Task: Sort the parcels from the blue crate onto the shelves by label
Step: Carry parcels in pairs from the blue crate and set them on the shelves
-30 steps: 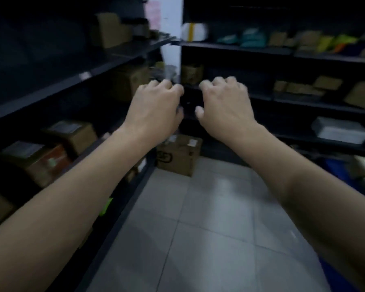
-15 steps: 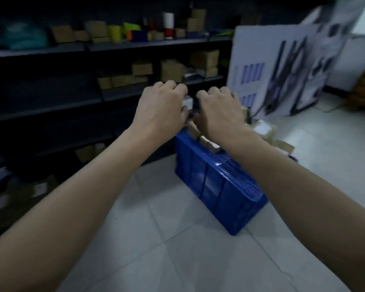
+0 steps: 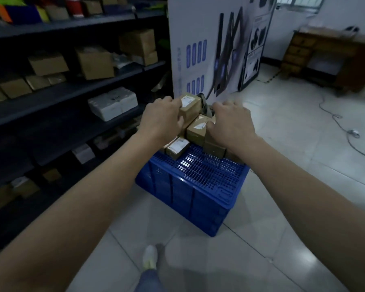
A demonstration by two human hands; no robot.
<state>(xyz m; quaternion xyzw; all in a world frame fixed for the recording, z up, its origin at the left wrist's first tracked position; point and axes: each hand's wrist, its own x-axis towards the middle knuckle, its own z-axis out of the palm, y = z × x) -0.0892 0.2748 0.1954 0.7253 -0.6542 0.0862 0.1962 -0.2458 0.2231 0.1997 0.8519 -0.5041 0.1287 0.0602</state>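
A blue crate [image 3: 200,186] stands on the tiled floor, piled with brown cardboard parcels that carry white labels. My left hand [image 3: 162,119] reaches over the pile, its curled fingers against the left end of the topmost parcel [image 3: 191,105]. My right hand [image 3: 232,121] hovers over the right side of the pile, fingers bent down beside a second labelled parcel [image 3: 198,129]. A third labelled parcel [image 3: 177,147] lies at the crate's near left rim. Whether either hand grips a parcel is hidden by the knuckles. Dark shelves [image 3: 76,89] with parcels run along the left.
A large white printed carton [image 3: 211,43] stands upright just behind the crate. A wooden desk [image 3: 325,55] is at the far right, and cables [image 3: 343,127] trail on the floor. My shoe [image 3: 150,258] is on the tiles below the crate.
The view has swung from the shelf aisle round to the blue crate. Both hands have spread apart and come down onto the pile of parcels.
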